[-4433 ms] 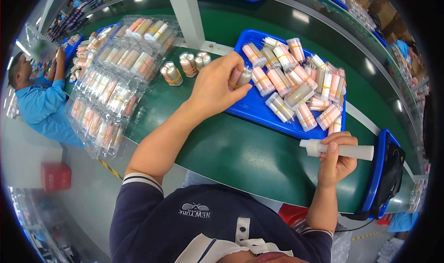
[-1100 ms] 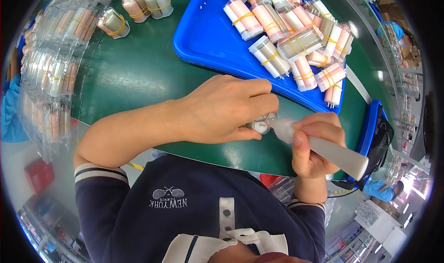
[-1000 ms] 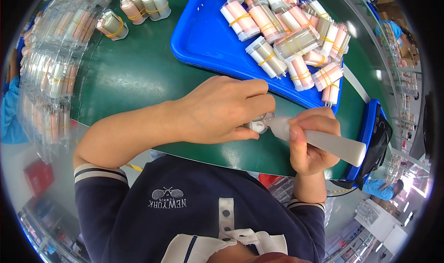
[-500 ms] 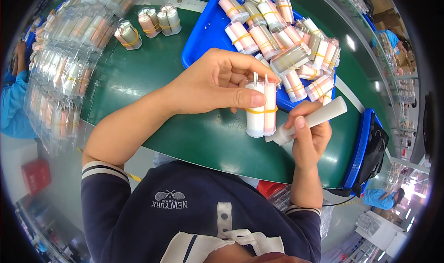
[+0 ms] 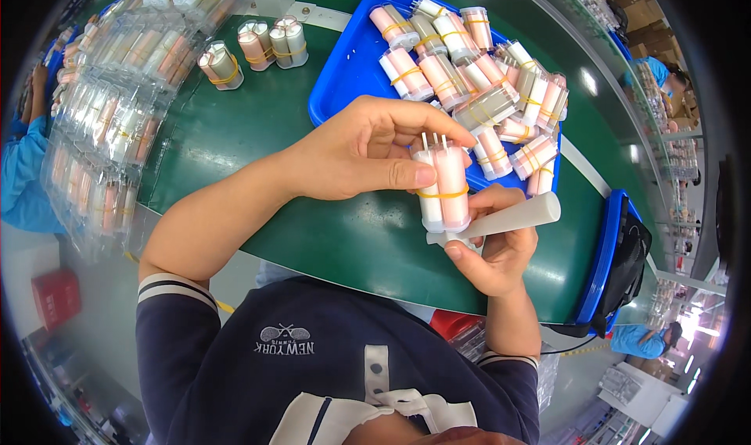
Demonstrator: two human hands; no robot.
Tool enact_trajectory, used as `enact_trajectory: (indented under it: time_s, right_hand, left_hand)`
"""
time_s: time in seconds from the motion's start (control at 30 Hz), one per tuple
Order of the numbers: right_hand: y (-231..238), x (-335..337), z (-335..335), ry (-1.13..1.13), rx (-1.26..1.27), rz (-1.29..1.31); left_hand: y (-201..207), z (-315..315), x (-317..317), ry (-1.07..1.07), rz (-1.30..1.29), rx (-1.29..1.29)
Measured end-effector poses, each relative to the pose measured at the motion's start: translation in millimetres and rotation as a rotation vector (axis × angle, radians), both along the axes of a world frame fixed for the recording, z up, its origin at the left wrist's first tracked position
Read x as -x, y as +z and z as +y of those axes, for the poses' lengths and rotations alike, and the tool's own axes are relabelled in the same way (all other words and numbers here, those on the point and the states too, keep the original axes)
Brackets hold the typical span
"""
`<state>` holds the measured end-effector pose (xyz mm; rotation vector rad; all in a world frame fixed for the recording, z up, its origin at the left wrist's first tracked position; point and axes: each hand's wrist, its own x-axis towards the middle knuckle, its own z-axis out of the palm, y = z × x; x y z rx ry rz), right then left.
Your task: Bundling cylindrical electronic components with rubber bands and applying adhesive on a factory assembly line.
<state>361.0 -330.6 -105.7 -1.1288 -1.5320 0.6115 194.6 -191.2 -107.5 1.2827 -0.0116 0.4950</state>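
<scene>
The left fingers (image 5: pixel 434 120) pinched a banded bundle of pink and white cylinders (image 5: pixel 452 177); the right fingers (image 5: pixel 473 265), close beside the left, were curled round a white tapered tube (image 5: pixel 516 215). Beyond the left fingers, more bundles (image 5: pixel 486 104) lay in a blue tray (image 5: pixel 344 81).

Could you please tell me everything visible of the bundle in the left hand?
The bundle has white and pink cylinders, plastic-looking, bound by a yellow band, with pale pins above and a translucent cap below. The left hand holds it nearly upright over the green table. A white tube adjoins its base in view; contact is unclear.
</scene>
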Motion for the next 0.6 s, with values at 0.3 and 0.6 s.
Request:
enact_trajectory:
  time_s: [0.3,0.6]
  right_hand:
    - [4.2,-4.0,-3.4,-0.019,0.223,0.358]
    - [-1.9,-7.7,-0.9,0.086,0.33,0.574]
  left_hand:
    - [-6.1,-5.6,-3.3,0.021,-0.139,-0.158]
    - [-2.2,-6.5,-3.8,0.082,-0.09,-0.092]
